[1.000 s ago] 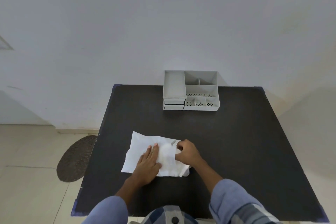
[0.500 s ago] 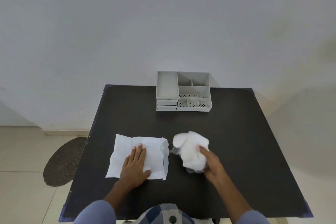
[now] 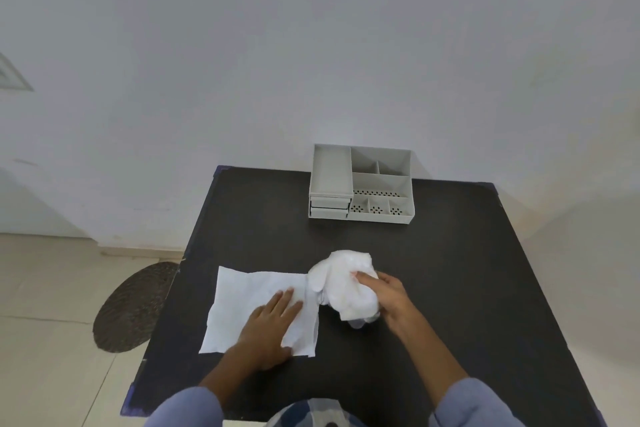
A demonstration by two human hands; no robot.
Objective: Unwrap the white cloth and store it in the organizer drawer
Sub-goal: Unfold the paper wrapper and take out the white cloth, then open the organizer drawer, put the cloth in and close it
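Observation:
A bunched white cloth (image 3: 343,283) sits on the black table (image 3: 450,288), held from its right side by my right hand (image 3: 389,298). To its left lies a flat white wrapper sheet (image 3: 242,302), pressed down by my left hand (image 3: 268,329) with fingers spread. The grey organizer (image 3: 362,184) stands at the table's far edge against the wall. Its two small drawers (image 3: 329,208) at the front left are shut. Open compartments fill its right part.
A white wall rises behind the table. A dark oval mat (image 3: 135,305) lies on the tiled floor to the left of the table. Bare table surface lies between the cloth and the organizer and to the right.
My right hand pulled the cloth out of the wrapper and moved it to the right. The cloth now lies bunched beside the flat sheet. My left hand stays flat on the sheet.

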